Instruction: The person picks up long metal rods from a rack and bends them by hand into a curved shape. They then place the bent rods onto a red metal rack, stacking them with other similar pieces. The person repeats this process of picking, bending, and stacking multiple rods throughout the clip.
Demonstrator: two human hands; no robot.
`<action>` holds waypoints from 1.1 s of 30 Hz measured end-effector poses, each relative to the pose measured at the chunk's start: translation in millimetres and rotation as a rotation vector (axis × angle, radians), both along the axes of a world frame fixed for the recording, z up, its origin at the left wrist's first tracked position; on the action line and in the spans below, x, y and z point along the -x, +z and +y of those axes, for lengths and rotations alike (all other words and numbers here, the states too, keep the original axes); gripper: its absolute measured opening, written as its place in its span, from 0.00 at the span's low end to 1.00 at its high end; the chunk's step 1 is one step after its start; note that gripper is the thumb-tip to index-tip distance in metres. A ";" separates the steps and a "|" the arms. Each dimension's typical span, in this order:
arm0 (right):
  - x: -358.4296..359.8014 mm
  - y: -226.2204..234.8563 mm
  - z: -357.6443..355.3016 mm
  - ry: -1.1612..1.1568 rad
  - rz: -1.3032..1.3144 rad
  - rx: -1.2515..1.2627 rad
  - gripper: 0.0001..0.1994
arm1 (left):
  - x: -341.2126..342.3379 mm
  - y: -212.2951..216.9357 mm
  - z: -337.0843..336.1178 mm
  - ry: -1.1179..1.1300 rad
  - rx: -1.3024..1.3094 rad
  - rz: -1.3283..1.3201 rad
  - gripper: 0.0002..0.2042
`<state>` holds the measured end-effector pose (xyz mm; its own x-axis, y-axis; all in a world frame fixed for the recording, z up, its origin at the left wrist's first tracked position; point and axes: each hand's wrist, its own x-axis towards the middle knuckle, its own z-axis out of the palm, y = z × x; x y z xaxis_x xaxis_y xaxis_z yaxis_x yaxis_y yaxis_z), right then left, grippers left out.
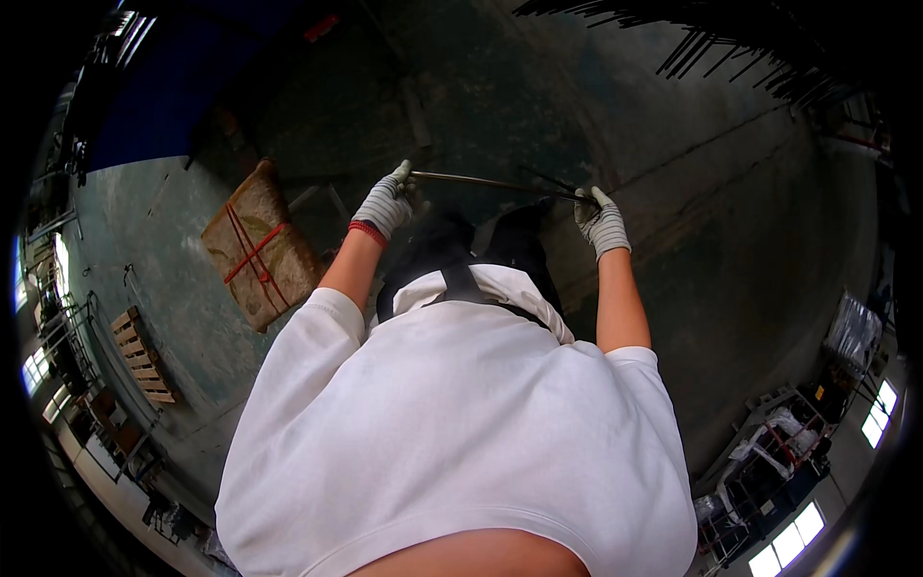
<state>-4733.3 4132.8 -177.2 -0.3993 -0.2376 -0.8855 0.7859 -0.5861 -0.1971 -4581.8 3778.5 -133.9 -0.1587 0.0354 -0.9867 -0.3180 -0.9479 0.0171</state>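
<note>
A thin metal rod [481, 181] stretches between my two hands in front of my waist. My left hand [386, 203], in a pale striped work glove with a red cuff, is closed on its left end. The rod's darker right end is gripped by my right hand [603, 222], gloved the same way. Another short dark rod-like piece [546, 177] slants away from my right hand; I cannot tell whether it is part of the same rod. The fingers' undersides are hidden.
On my left stands a seat or bundle with a worn, patterned cover [252, 245], tied with red cord. Further left a wooden pallet [142, 356] lies on the green floor. A blue panel [183, 82] is at the far left. Loaded racks [769, 452] stand at the right rear.
</note>
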 end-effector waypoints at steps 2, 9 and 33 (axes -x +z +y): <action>0.9 0.4 -0.5 -0.005 -0.014 -0.011 0.05 | 0.9 1.2 0.6 -0.004 0.008 0.002 0.16; 3.3 1.9 -2.3 -0.020 -0.040 -0.035 0.06 | 1.7 2.8 1.1 0.019 0.009 0.005 0.16; -0.1 0.3 -4.2 -0.015 -0.004 -0.056 0.07 | -0.6 -0.8 0.8 0.025 0.019 0.051 0.15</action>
